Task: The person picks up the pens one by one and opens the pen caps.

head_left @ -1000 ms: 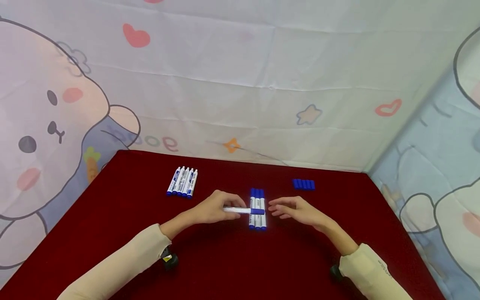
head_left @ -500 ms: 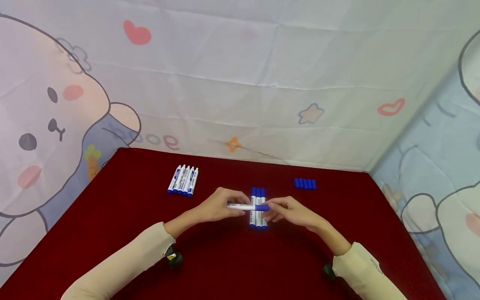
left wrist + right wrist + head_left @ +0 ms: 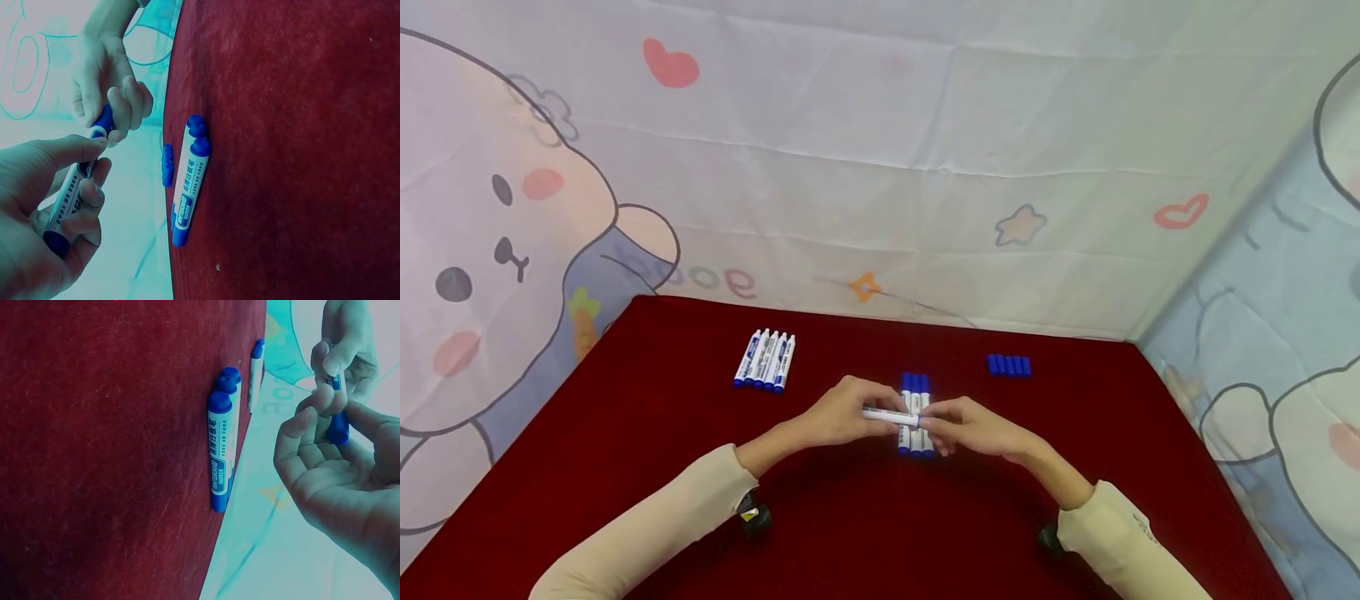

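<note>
My left hand [image 3: 842, 412] grips a white whiteboard marker [image 3: 891, 417] by its barrel, fingers curled round it, above the table. At the marker's other end, my right hand [image 3: 973, 425] pinches the blue cap [image 3: 338, 429] between thumb and fingers. The cap is still on the barrel in the left wrist view. Beneath the hands, three capped markers [image 3: 915, 435] lie side by side on the cloth, partly hidden by the held marker and fingers.
Several uncapped white markers [image 3: 765, 361] lie in a row at the back left of the red cloth [image 3: 865, 525]. Several loose blue caps [image 3: 1009, 365] are lined up at the back right. A printed curtain [image 3: 820, 167] hangs behind the table.
My right hand has moved left to the held marker and now pinches its cap, which was free a second ago. The left hand, still gripping the barrel, has shifted slightly right.
</note>
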`<action>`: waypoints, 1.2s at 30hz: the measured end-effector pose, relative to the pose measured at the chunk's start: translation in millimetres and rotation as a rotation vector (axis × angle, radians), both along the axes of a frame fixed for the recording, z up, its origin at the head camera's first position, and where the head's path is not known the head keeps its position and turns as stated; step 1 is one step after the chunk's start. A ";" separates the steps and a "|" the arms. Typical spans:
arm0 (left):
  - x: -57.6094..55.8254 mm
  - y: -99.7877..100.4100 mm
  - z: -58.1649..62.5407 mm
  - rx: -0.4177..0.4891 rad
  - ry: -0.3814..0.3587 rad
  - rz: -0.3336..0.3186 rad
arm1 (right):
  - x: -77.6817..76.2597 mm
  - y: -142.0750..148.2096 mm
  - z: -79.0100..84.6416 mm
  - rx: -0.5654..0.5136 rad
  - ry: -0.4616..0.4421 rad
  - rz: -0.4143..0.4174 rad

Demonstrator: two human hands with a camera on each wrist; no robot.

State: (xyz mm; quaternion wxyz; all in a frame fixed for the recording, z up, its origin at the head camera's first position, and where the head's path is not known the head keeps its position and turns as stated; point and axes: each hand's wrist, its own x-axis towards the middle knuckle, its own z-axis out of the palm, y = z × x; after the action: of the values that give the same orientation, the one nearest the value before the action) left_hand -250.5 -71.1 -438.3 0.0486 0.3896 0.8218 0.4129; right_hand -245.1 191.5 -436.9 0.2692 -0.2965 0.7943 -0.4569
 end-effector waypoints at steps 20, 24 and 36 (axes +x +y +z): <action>2.2 8.3 6.1 -0.078 0.140 -0.091 | -7.6 8.5 -4.4 0.022 0.555 0.158; -0.2 7.7 10.3 -0.054 0.113 -0.082 | -9.6 6.1 -1.6 0.033 0.602 0.153; -4.5 3.5 11.6 -0.050 -0.120 -0.054 | -4.8 0.6 0.4 0.083 0.727 0.114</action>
State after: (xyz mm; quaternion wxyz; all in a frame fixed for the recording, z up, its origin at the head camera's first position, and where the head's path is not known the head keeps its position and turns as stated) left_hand -255.0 -67.6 -426.7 0.1186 0.3851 0.8166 0.4132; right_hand -249.9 192.0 -436.5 0.0061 -0.4720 0.8382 -0.2733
